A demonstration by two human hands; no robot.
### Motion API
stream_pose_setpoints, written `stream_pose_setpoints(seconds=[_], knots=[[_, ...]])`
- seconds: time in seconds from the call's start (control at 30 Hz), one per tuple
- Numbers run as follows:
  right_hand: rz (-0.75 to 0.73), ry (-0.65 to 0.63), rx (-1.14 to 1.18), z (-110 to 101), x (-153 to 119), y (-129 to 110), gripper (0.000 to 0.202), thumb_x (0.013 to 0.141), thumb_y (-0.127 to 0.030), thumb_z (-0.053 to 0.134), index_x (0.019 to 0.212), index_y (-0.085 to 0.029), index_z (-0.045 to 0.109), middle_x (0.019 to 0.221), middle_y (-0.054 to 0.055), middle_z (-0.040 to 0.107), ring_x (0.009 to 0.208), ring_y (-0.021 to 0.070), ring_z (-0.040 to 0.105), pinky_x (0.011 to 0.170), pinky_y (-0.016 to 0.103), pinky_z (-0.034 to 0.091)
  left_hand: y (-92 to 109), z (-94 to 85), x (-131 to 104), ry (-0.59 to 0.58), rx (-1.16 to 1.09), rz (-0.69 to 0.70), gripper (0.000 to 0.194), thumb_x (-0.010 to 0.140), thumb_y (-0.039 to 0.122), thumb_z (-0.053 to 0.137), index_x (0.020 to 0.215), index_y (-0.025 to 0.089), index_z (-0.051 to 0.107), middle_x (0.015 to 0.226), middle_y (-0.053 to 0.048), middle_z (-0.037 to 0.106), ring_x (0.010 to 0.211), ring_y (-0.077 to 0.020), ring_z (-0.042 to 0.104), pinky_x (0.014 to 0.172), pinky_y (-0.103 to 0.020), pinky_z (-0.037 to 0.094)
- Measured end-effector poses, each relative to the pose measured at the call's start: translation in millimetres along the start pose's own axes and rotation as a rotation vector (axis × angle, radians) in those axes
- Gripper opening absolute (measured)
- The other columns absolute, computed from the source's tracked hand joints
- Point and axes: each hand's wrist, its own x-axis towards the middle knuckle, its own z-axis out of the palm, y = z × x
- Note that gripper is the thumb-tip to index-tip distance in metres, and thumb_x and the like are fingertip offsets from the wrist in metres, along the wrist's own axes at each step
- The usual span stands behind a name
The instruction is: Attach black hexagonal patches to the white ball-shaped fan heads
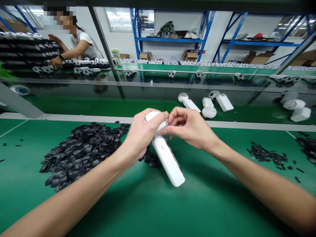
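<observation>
A white device with a rounded head and a long flat handle (169,161) is held above the green table. My left hand (145,131) is wrapped round its head, thumb on top. The handle slants down to the right, free of both hands. My right hand (189,126) is closed in a pinch at the right side of the head, by the neck; whatever its fingertips hold is too small to make out. Left of the device lies a large heap of black pieces (84,151), partly behind my left hand and forearm.
Small black strips (266,154) lie at the right on the green table (158,210). Beyond a pale rail (234,125), several white devices (191,105) rest on a dark green belt. At the far left a person (81,46) reaches towards stacked trays.
</observation>
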Motion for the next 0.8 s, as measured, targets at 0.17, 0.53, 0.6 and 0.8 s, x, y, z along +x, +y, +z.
stream_pose_setpoints(seconds=[0.17, 0.53, 0.6, 0.8], knots=[[-0.110, 0.008, -0.075, 2, -1, 8, 0.054, 0.075, -0.057, 0.097, 0.082, -0.024, 0.055, 0.071, -0.003, 0.071, 0.065, 0.0182, 0.070, 0.059, 0.028, 0.054, 4, 0.3, -1, -0.019, -0.021, 0.002, 0.019, 0.081, 0.033, 0.080, 0.083, 0.017, 0.068, 0.077, -0.001, 0.062, 0.061, -0.0133, 0.056, 0.049, -0.025, 0.046], [-0.507, 0.254, -0.356, 6, 1, 18, 0.041, 0.103, -0.063, 0.070, 0.096, -0.026, 0.053, 0.071, -0.005, 0.065, 0.057, 0.0138, 0.057, 0.057, 0.029, 0.040, 19, -5.7, 5, -0.034, -0.047, 0.263, 0.028, 0.087, 0.040, 0.086, 0.086, 0.018, 0.069, 0.079, -0.002, 0.062, 0.064, -0.0134, 0.055, 0.054, -0.027, 0.047], [-0.471, 0.294, -0.282, 0, 4, 13, 0.039, 0.107, -0.057, 0.066, 0.089, -0.025, 0.056, 0.065, -0.005, 0.062, 0.053, 0.0126, 0.055, 0.057, 0.028, 0.040, 20, -17.8, 20, 0.064, -0.022, 0.469, 0.038, 0.083, 0.048, 0.091, 0.092, 0.019, 0.068, 0.085, -0.002, 0.065, 0.067, -0.0153, 0.060, 0.058, -0.031, 0.053], [-0.159, -0.192, -0.688, 5, -1, 22, 0.022, 0.100, -0.035, 0.080, 0.084, -0.021, 0.079, 0.075, -0.001, 0.078, 0.067, 0.0160, 0.066, 0.063, 0.030, 0.038, 4, -56.8, 67, 0.380, 0.233, 0.804, 0.036, 0.086, 0.051, 0.090, 0.088, 0.021, 0.069, 0.085, 0.001, 0.066, 0.079, -0.0159, 0.058, 0.072, -0.033, 0.051]])
